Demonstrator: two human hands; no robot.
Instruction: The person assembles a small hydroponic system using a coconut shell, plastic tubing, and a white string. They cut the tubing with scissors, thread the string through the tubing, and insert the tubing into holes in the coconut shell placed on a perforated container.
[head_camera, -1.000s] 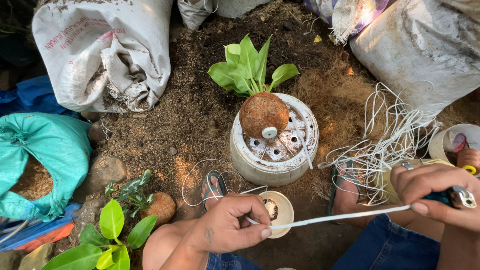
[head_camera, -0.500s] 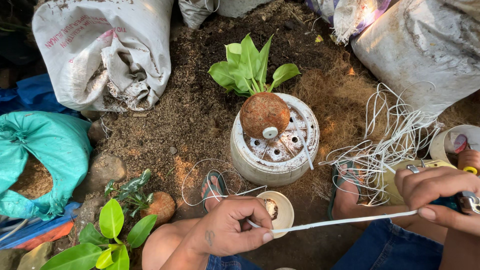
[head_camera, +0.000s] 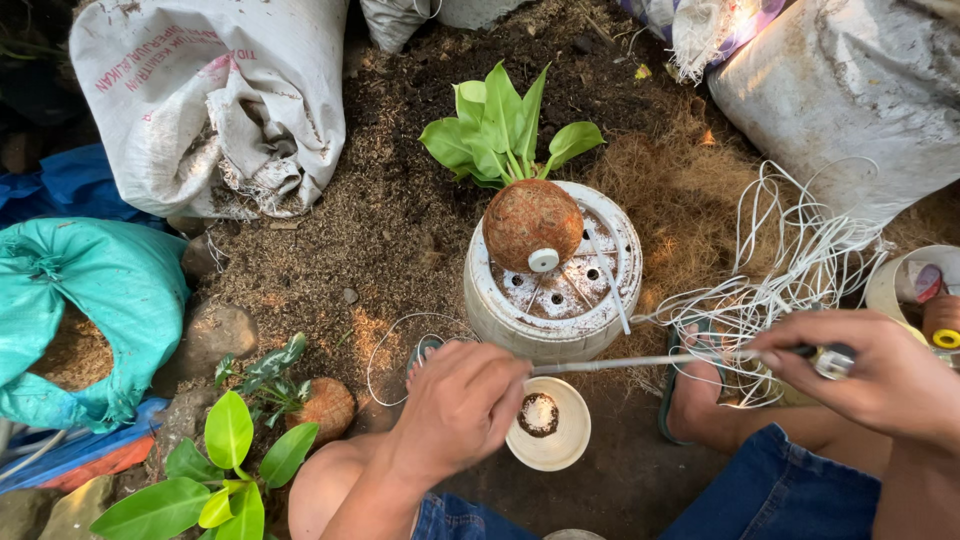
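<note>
the left hand (head_camera: 462, 405) is sitting low in the middle of the view, fingers curled in and pinching one end of a thin white cord (head_camera: 640, 361) – the cord is running taut and almost level from those fingertips across to the right hand (head_camera: 880, 378). the right hand is closing around the cord's other end together with a small dark tool (head_camera: 825, 358) with a shiny tip; what kind of tool it is, i cannot tell. so the two hands are holding well apart, each clamping on its own end, with the cord stretching between them just in front of the overturned white pot (head_camera: 555, 290).

on that pot's holed base a round brown fibre ball (head_camera: 532, 225) is resting, green leaves (head_camera: 500, 130) sprouting from its far side. just below the cord, right beside the left hand, a small white bowl (head_camera: 550, 430) is sitting on the ground with something dark and white inside. a loose tangle of more white cord (head_camera: 790, 270) is lying on the soil behind the right hand.

off to the left, a second small plant ball (head_camera: 322, 408) is lying by a stone, a teal sack (head_camera: 85, 310) is gaping open, and a white woven sack (head_camera: 210, 100) is slumping at the top – another grey one (head_camera: 840, 95) is leaning at upper right. bare knees and blue shorts (head_camera: 780, 490) are showing along the bottom edge.
</note>
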